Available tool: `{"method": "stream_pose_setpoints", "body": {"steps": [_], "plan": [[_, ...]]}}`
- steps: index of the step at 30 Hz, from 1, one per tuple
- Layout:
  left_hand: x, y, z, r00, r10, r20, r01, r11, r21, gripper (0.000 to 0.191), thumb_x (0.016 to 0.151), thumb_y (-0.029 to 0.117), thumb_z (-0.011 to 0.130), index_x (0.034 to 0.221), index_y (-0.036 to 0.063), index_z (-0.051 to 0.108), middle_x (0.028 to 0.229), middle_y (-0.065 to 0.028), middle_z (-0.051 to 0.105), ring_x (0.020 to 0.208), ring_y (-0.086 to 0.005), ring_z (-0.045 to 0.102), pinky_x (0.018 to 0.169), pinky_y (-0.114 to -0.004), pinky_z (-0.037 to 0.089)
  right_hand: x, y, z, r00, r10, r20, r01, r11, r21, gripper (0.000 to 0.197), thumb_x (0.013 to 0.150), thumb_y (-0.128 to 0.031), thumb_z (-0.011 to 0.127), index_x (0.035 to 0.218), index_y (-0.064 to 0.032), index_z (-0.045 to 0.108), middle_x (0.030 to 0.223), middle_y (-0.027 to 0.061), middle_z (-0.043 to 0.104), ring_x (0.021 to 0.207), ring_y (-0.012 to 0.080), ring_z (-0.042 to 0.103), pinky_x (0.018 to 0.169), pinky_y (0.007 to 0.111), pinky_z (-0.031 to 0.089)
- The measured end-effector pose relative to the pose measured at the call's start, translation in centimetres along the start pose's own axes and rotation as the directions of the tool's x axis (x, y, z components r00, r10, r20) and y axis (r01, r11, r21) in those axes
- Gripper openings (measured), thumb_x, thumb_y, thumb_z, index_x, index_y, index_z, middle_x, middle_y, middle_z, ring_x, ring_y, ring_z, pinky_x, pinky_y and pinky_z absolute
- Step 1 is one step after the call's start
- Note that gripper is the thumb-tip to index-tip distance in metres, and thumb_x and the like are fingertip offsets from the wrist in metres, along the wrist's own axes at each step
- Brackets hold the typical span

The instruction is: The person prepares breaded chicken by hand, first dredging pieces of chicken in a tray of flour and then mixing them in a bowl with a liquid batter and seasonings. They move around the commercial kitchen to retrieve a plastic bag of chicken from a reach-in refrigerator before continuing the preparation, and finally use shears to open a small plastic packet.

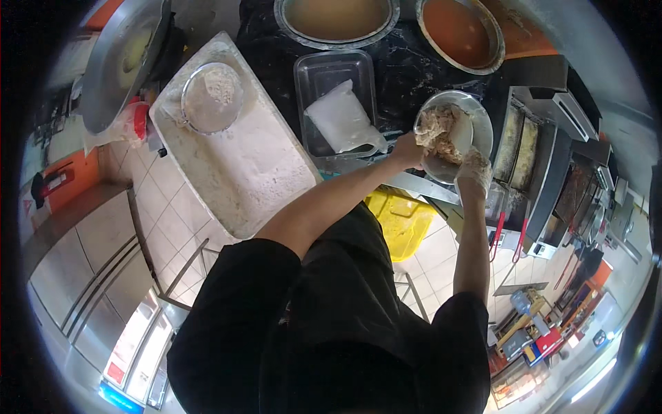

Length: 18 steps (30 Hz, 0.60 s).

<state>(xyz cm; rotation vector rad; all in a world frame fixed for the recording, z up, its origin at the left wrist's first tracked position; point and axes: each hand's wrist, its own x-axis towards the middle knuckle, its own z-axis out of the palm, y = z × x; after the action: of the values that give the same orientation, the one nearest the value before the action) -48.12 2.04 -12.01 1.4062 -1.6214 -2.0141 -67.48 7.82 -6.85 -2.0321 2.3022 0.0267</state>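
Note:
A round metal bowl (pixel 482 120) at the right of the counter holds lumpy, flour-coated pieces (pixel 439 129), possibly raw meat. My left hand (pixel 408 151) grips a rim at its lower left; whether that is the bowl or a smaller round vessel inside is unclear. My right hand (pixel 474 168), in a thin flour-dusted covering like a plastic glove, is at the lower right rim, its fingers around the edge of a pale round piece (pixel 462 135). To the left, a large white tub (pixel 235 45) of flour (pixel 253 155) holds a round wire sieve (pixel 212 98) with clumps of flour in it.
Behind are a pan of cloudy liquid (pixel 339 18) and a pan of orange-red liquid (pixel 455 33). A clear plastic tray (pixel 333 62) holds a white bag (pixel 344 119). Fryer baskets with red handles (pixel 498 233) stand at the right. A yellow plastic lid or bin (pixel 401 222) is below the counter.

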Motion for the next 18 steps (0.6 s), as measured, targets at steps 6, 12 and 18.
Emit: {"method": "stream_pose_setpoints", "body": {"steps": [6, 12, 18], "plan": [[1.4, -1.1, 1.4, 0.985, 0.006, -0.174, -0.034, 0.986, -0.160, 0.039, 0.069, 0.009, 0.065, 0.105, 0.0012, 0.055, 0.089, -0.0196, 0.063, 0.081, -0.0311, 0.064, 0.070, -0.036, 0.052, -0.2, -4.0, 0.8, 0.998, -0.059, -0.031, 0.059, 0.998, -0.009, 0.022, 0.079, -0.009, 0.046, 0.097, -0.0008, 0.055, 0.089, 0.0197, 0.057, 0.082, 0.0371, 0.054, 0.070, 0.043, 0.044], [1.4, -0.8, -0.1, 0.962, -0.246, -0.116, 0.186, 0.906, -0.381, 0.046, 0.070, 0.010, 0.067, 0.109, -0.0070, 0.049, 0.103, -0.0200, 0.059, 0.084, -0.0303, 0.064, 0.063, -0.035, 0.055, -4.7, -4.0, -3.5, 0.972, -0.118, 0.202, 0.115, 0.993, 0.023, 0.021, 0.081, -0.008, 0.045, 0.099, -0.0007, 0.051, 0.090, 0.0202, 0.055, 0.081, 0.0336, 0.054, 0.068, 0.042, 0.044], [4.3, -6.0, 2.0, 0.965, 0.176, -0.193, -0.122, 0.958, 0.260, 0.051, 0.073, 0.032, 0.065, 0.109, -0.0005, 0.050, 0.095, -0.0222, 0.061, 0.087, -0.0321, 0.061, 0.078, -0.043, 0.047, -2.5, -1.3, -5.9, 0.992, -0.021, 0.128, 0.028, 0.998, -0.054, 0.022, 0.078, -0.009, 0.045, 0.090, -0.0025, 0.062, 0.078, 0.0214, 0.061, 0.076, 0.0372, 0.060, 0.062, 0.044, 0.046]]}}
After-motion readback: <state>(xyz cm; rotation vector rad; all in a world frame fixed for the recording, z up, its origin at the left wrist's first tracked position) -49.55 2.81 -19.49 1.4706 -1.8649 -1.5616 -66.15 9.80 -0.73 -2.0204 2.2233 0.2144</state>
